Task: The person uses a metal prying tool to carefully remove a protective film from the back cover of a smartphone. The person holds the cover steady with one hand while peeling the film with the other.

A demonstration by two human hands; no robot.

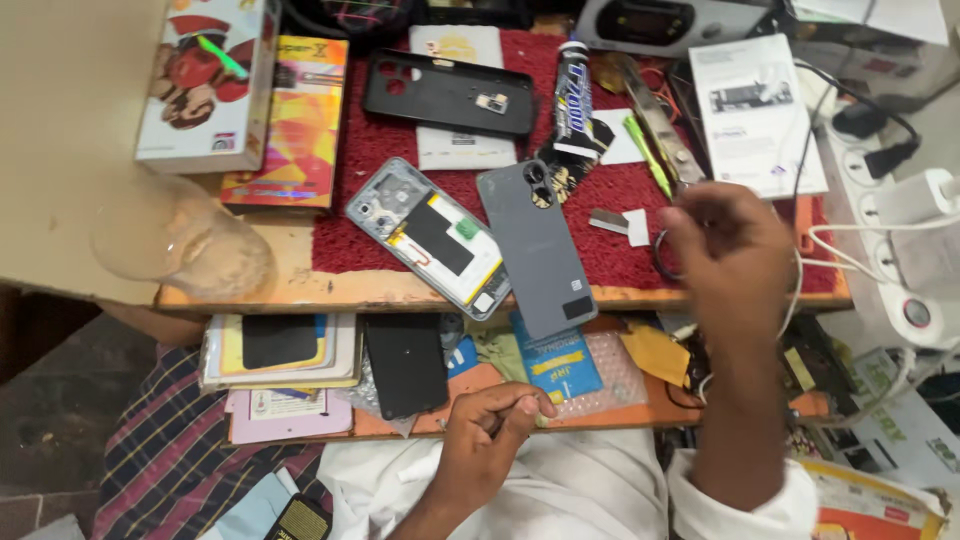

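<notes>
My right hand (735,255) is blurred at the right edge of the red mat (620,260), fingers curled over the dark handle loop of long metal scissors (655,125); the grip itself is hidden by blur. My left hand (487,440) rests low near my lap at the front of the lower shelf, fingers closed with nothing visible in them. On the mat lie an opened phone (430,238) with its insides showing and, beside it, a grey back cover (540,250).
A black phone case (450,92), a glue tube (572,110), a green tool (648,155) and a white booklet (755,110) lie further back. Boxes (205,80) and a glass jar (185,240) stand left. A power strip (900,250) with cables is right. A black phone (405,365) lies on the lower shelf.
</notes>
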